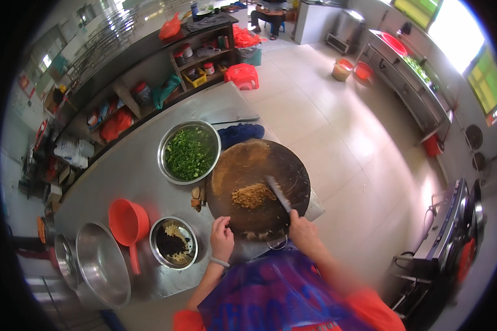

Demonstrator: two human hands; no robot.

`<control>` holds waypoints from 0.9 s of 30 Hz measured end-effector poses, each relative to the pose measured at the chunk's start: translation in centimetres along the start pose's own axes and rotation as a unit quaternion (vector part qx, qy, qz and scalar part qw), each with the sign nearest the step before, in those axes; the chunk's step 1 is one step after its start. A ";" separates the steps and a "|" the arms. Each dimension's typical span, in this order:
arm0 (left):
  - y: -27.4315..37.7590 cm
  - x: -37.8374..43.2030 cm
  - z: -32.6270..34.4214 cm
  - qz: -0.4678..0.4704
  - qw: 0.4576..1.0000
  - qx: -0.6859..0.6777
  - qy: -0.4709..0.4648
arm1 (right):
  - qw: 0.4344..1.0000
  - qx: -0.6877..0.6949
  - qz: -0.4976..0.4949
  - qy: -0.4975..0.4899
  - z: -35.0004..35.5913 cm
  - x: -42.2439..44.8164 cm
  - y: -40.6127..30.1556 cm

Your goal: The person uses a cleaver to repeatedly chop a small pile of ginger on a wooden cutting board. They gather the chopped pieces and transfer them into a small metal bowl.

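My right hand (303, 231) grips the handle of a cleaver (278, 193), its blade slanting over the right part of a round wooden chopping block (232, 165). Beside the blade, a heap of finely chopped brownish food (252, 195) lies on the block. My left hand (222, 236) is at the block's near left edge, fingers curled, with nothing seen in it. Left of the block stand a steel bowl of chopped greens (189, 153) and, nearer me, a smaller steel bowl (154, 244) with pale minced bits and something dark. Unpeeled pieces of a root, probably ginger (196, 197), lie by the block.
A red plastic ladle (128, 221) and a large steel basin (101, 265) are at the left of the steel table (141, 173). A dark blue cloth (242, 134) lies behind the block. Beyond are a red stool (242, 75) and a seated person (269, 14). A stove (443, 223) stands right.
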State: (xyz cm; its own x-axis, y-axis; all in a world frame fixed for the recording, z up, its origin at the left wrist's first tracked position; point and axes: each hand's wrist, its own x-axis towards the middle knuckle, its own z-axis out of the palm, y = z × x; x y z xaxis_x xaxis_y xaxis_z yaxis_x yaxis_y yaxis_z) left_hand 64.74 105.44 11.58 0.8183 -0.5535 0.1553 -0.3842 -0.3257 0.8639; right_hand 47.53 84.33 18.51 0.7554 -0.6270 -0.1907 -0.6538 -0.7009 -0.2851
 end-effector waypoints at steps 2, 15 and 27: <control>0.4 0.1 -0.1 0.003 1.000 0.008 -0.009 | 0.999 0.045 -0.015 -0.021 0.2 1.2 -1.6; -1.3 0.2 -0.7 -0.075 0.995 -0.006 0.067 | 0.960 0.048 -0.234 -0.147 -5.9 2.1 6.7; -2.7 0.0 -1.1 -0.093 0.986 0.017 0.137 | 0.896 -0.041 -0.398 -0.195 -5.4 13.3 2.3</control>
State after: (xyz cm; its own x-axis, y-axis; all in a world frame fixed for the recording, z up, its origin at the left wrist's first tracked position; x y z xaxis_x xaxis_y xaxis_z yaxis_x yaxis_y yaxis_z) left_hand 66.28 107.19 9.79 0.9589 -0.2552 0.1240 -0.2275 -0.4300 0.8737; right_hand 55.86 72.53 20.36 0.9317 0.2370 -0.2752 0.1095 -0.9057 -0.4095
